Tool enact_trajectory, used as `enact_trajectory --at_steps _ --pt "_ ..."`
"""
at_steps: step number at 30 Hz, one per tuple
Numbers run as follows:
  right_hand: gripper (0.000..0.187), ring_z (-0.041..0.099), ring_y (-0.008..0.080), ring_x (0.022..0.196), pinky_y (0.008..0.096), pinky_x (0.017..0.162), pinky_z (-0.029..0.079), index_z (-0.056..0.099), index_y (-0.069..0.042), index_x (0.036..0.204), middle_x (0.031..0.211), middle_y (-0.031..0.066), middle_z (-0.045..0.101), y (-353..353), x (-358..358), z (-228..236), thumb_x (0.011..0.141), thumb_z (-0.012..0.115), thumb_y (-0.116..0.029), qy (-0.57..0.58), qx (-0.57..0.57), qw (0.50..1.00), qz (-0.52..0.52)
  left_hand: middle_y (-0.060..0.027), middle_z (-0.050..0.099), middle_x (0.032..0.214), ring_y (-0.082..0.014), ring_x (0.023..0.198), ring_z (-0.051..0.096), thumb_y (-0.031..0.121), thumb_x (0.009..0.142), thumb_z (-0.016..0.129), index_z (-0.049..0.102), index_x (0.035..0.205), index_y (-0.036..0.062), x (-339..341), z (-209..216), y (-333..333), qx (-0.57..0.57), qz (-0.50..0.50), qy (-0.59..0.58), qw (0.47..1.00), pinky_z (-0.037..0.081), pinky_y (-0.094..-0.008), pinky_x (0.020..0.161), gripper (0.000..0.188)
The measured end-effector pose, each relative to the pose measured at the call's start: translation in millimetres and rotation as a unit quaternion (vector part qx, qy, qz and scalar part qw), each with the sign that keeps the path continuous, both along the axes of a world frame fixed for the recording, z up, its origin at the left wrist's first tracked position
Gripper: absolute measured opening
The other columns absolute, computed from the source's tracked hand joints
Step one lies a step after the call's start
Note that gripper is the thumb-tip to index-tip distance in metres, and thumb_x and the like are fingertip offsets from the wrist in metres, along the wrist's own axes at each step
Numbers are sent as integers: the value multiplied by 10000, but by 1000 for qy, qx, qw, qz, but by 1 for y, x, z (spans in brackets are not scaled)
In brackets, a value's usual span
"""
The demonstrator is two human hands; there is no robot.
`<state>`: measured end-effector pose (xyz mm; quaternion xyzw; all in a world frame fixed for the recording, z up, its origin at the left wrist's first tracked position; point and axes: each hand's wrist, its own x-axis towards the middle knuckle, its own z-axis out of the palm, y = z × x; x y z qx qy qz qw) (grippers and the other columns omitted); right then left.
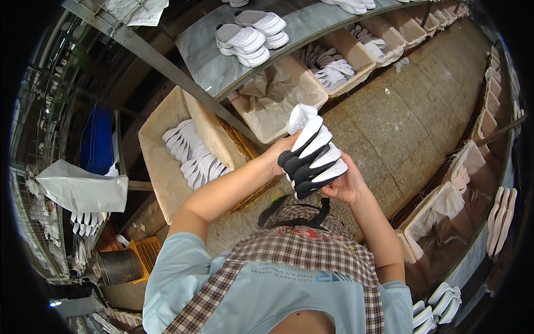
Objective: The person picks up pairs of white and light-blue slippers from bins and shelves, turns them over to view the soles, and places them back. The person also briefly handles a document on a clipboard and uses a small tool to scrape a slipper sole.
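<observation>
"Black-and-white shoe pieces [314, 153] are sitting between two hands, I'm seeing. What is surrounding them, biggest first?"

"Stone-coloured floor [384, 128] is stretching out beyond the right hand [349, 181] and off to its right. Well past the left hand [280, 156], a grey table [194, 58] is running across."

"And the bins?"

"One cloth-lined bin [157, 167] is standing to the left of the left hand, and another lined bin [278, 97] is standing just beyond both hands, below the table's edge."

"What are those holding or carrying?"

"Loose white pieces [192, 153] are filling the bottom of the left-hand bin. White shoes [242, 44] are resting in stacks on the table, well apart from the hands."

"So how are the hands gripping?"

"Both are closing around the stacked pieces. The left is pressing on their left side, while the right is holding their lower right. White faces are overlapping in a slanting row, and black parts are showing toward the person's body. Some left fingers are hiding behind the stack, so I'm not telling exactly where their tips are landing."
</observation>
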<state>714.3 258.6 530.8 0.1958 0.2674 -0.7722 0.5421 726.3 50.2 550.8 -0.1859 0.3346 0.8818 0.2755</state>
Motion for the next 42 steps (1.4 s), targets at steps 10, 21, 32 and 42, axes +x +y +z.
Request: enact_trajectory --at_steps 10,21,32,42 --pt "493 620 205 854 373 601 551 554 -136 1129 988 61 630 2 3 1 847 432 -522 4 22 1000 -5 -114 594 1102 -213 980 597 339 975 348 464 1213 13 3 15 12 -104 21 -33 994 490 -349 854 420" --pt "903 349 305 1240 378 1023 308 81 64 1364 1349 249 303 -5 0 40 775 658 -305 393 110 908 -96 -159 547 1158 -230 997 590 233 897 541 385 1294 -8 0 17 -16 -42 52 140 988 519 -353 835 490" --pt "875 348 268 1233 360 1032 287 136 85 1350 1322 206 337 0 8 74 771 695 -257 541 91 831 -97 -162 551 1151 -235 993 592 215 889 545 390 1289 -13 -21 0 -24 23 93 104 990 517 -360 837 486" --pt "1037 182 366 1301 435 1075 196 158 20 1386 1365 226 179 6 2 59 642 777 -354 606 181 771 -68 -166 554 1145 -240 990 594 197 882 548 394 1286 -18 -28 8 -32 26 122 121 985 516 -366 840 483"
